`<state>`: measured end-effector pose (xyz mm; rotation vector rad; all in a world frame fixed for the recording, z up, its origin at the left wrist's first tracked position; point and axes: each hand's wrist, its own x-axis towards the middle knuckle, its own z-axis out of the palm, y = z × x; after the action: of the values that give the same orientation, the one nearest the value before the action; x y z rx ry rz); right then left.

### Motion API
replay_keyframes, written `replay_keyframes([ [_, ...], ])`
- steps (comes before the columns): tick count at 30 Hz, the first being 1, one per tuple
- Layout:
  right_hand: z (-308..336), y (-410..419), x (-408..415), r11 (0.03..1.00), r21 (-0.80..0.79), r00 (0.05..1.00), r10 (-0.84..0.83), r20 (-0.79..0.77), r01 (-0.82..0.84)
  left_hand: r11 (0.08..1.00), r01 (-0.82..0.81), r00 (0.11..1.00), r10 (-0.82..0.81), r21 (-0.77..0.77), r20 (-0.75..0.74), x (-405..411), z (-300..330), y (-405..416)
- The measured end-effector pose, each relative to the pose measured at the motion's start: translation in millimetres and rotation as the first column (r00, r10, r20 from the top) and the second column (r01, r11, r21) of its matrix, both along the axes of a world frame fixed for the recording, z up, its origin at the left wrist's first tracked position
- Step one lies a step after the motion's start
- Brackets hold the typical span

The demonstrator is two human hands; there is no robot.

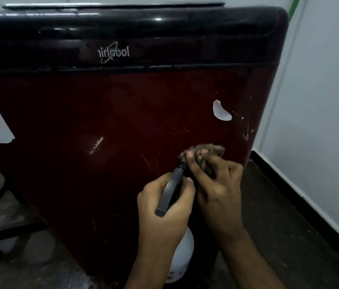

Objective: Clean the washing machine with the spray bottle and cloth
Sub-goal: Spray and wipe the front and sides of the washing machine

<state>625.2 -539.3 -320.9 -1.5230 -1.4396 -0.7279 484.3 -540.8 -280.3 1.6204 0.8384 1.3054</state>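
Note:
The dark red washing machine fills the view, its front panel scratched and chipped white in places. My left hand grips the black trigger head of the spray bottle, whose white body hangs below my wrist. The nozzle points up toward the panel. My right hand holds a bunched brownish cloth against the lower right of the panel, right beside the nozzle. The cloth is blurred.
A white wall with a black skirting strip runs along the right. The dark floor lies between machine and wall. A dark wooden frame stands at the lower left.

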Motion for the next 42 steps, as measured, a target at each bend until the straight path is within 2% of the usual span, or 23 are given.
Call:
replay_keyframes([
  [3,6,-6,5,0.998,0.032,0.994,-0.048,-0.096,0.051,1.000,-0.003,1.000,0.003,-0.016,0.001,-3,8,-5],
  [6,51,11,-2,0.984,0.145,0.982,-0.076,-0.173,0.102,1.000,-0.011,1.000,0.011,-0.018,0.011,-4,14,-7],
  [8,65,22,-17,0.988,0.135,0.995,-0.070,-0.075,0.080,1.000,-0.013,1.000,0.013,-0.012,0.015,-7,18,-6],
  [11,43,16,-19,1.000,-0.003,0.993,-0.019,0.117,0.020,1.000,-0.016,0.999,0.016,-0.005,0.033,-10,26,-6],
  [13,20,1,-2,0.998,-0.054,0.990,-0.024,0.142,0.032,1.000,-0.022,0.999,0.022,0.004,0.040,-13,30,-6],
  [15,16,-9,13,0.996,-0.037,0.995,-0.077,0.061,0.079,0.999,-0.034,0.999,0.034,0.010,0.036,-14,32,-7],
  [17,29,-7,17,0.990,0.026,0.987,-0.132,-0.092,0.135,0.999,-0.035,0.999,0.035,0.007,0.025,-13,29,-7],
  [19,43,1,10,0.991,0.061,0.982,-0.108,-0.157,0.118,1.000,-0.019,1.000,0.019,-0.018,0.021,-10,27,-10],
  [22,36,1,11,0.999,-0.011,0.995,-0.035,0.096,0.036,0.998,0.027,0.999,-0.025,-0.059,0.027,-7,26,-16],
  [24,18,-15,25,0.997,-0.071,0.990,-0.019,0.142,0.030,0.995,0.064,0.997,-0.061,-0.077,0.043,-5,29,-19],
  [26,11,-28,40,0.997,-0.042,0.998,-0.065,0.008,0.065,0.994,0.082,0.995,-0.078,-0.078,0.055,-1,33,-21],
  [29,38,-24,55,0.983,0.051,0.959,-0.163,-0.232,0.179,0.992,0.105,0.994,-0.102,-0.067,0.049,9,38,-24],
  [30,49,-19,56,0.978,0.067,0.958,-0.178,-0.227,0.197,0.992,0.113,0.993,-0.110,-0.063,0.047,12,39,-24],
  [34,46,-24,57,0.991,-0.021,0.991,-0.131,0.041,0.132,0.987,0.151,0.987,-0.148,-0.055,0.062,27,49,-27],
  [36,45,-34,68,0.991,-0.031,0.991,-0.129,-0.041,0.127,0.983,0.174,0.983,-0.171,-0.049,0.071,32,55,-29],
  [38,61,-32,79,0.990,0.027,0.974,-0.134,-0.181,0.141,0.982,0.186,0.981,-0.182,-0.044,0.073,37,59,-31],
  [39,75,-29,78,0.987,0.053,0.971,-0.141,-0.194,0.154,0.982,0.187,0.980,-0.184,-0.039,0.071,39,59,-31],
  [42,91,-19,63,0.990,0.049,0.991,-0.129,-0.042,0.131,0.980,0.193,0.979,-0.190,-0.039,0.074,43,60,-33],
])
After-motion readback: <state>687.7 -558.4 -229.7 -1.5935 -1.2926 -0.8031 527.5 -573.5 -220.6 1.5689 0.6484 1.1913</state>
